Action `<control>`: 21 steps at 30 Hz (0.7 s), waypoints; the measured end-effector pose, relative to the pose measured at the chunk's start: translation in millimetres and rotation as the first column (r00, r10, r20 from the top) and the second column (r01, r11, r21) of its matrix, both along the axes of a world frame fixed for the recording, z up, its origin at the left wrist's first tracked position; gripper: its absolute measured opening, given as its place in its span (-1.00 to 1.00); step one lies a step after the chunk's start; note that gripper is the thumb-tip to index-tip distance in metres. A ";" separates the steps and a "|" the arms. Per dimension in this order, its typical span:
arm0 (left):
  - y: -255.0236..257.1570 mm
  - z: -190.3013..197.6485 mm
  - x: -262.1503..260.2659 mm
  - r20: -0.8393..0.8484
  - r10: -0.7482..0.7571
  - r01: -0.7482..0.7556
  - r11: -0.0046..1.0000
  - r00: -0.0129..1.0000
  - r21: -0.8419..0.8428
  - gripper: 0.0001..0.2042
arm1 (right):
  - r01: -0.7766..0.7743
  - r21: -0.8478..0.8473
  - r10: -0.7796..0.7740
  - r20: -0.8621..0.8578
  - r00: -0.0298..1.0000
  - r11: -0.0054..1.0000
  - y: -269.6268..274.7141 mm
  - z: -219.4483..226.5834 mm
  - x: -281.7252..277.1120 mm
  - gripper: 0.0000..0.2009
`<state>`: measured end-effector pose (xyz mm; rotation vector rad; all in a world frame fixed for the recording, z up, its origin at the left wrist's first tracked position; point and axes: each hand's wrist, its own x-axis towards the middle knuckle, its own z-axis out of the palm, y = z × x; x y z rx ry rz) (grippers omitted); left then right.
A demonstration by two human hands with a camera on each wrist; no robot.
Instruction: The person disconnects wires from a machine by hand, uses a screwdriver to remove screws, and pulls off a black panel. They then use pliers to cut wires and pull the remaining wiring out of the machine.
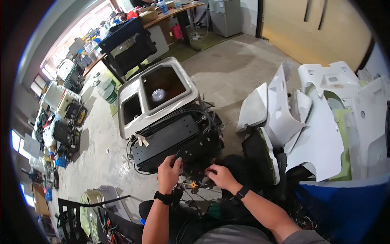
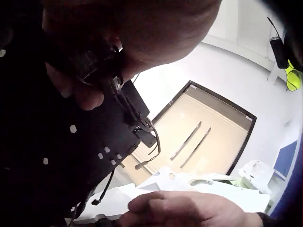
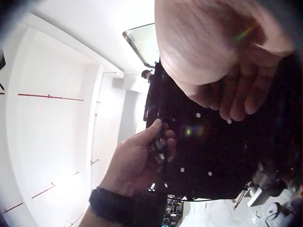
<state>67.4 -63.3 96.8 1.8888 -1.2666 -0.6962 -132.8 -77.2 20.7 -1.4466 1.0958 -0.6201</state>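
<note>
"Black box: whereabouts?"

"Low over the floor, just beside the near edge of the pale frame. Support underneath hidden from view."

"And the look of it?"

"Long, flat-topped, dull black. Pale dots scattered over the dark face in both wrist views. Dark cables bunched along the far edge and round the right end. A few pale tags near the far left corner."

"Left hand?"

"At the near edge of the box, around the middle. Thumb and fingers closed on a small dark plug, with thin wires trailing out of it."

"Right hand?"

"Just off the near edge, towards the right corner. Fingers bent and close together; cannot tell about anything held."

"Anything nearby?"

"Between the hands, a small orange piece amid dark clutter, too small to make out. Off beyond the right end, white panels leaning together. On each wrist, a black band."
</note>
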 end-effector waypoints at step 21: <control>19.3 -35.0 6.4 0.142 -0.045 0.072 0.980 0.989 -0.185 -0.72 | 0.067 0.156 -0.100 0.214 0.972 0.986 -35.0 28.1 97.6 -0.75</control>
